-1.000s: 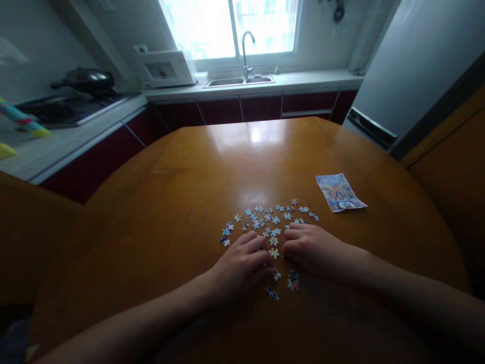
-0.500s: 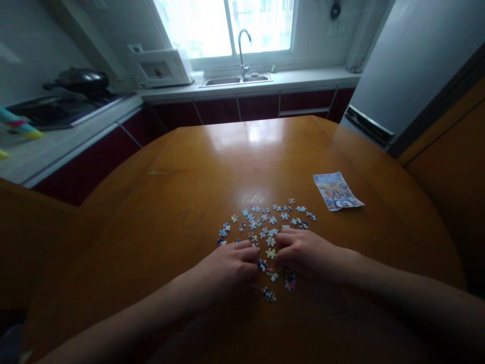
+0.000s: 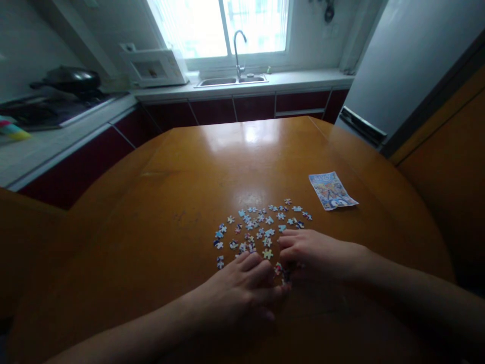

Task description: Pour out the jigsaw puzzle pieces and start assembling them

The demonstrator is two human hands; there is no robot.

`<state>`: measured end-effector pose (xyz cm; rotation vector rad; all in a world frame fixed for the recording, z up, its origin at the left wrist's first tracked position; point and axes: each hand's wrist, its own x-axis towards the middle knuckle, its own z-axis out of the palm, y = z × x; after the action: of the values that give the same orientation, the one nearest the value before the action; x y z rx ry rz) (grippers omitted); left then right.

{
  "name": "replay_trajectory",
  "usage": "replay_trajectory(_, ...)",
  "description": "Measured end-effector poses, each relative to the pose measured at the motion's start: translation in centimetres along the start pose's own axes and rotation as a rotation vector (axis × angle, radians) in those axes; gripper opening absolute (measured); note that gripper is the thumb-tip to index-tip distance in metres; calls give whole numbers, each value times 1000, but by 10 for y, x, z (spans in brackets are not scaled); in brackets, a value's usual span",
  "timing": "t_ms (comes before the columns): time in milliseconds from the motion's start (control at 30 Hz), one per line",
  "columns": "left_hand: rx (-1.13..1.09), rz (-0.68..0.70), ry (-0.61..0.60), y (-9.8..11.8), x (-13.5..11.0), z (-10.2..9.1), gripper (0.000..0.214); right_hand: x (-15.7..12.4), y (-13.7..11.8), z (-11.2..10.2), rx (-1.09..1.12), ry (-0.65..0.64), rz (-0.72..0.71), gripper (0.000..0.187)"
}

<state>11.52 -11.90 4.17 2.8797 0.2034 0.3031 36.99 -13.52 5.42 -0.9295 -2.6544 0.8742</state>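
My left hand [image 3: 248,283] is low over the table. Its index finger stretches right to the near edge of a few puzzle pieces, with the thumb apart below. Facing it, my right hand [image 3: 305,250] has its fingers curled down, gripping a puzzle piece [image 3: 286,277] that its fingers partly hide. Another small piece with red on it [image 3: 278,268] lies by the right fingertips. Beyond both hands, many loose jigsaw pieces [image 3: 260,218], mostly light blue and white, are scattered on the wood. A yellowish piece [image 3: 267,254] lies between the hands.
A creased printed picture sheet [image 3: 332,191] lies right of the pieces on the brown wooden table [image 3: 182,172]. Behind stand a counter with a sink [image 3: 220,82], a microwave [image 3: 157,68] and a stove with a black pan [image 3: 71,80]. A refrigerator [image 3: 409,60] is at the right.
My left hand has moved right and nearer to me, closer to my right hand, uncovering pieces at the left. The whole view has shifted slightly.
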Motion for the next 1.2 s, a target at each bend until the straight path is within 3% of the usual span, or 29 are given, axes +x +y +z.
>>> replay_trajectory(267,16,33,-48,-1,-1,3,45,0,-1,-2,2,-1,-9,4)
replay_trajectory(433,30,26,-48,-2,-3,9,58,-2,-1,-2,-16,36,16,10)
replay_trajectory(633,22,35,-46,-3,-4,8,59,-8,-3,-14,-36,-48,80,16)
replay_trajectory(867,-16,52,-58,-3,-5,4,47,-14,-9,-16,-31,-104,89,14)
replay_trajectory(1067,-17,75,-6,-3,-2,-3,34,-6,-14,-1,-134,-47,54,13)
replay_trajectory(1200,-42,101,85,-9,-2,-3,28,-8,-9,-11,-110,25,86,18)
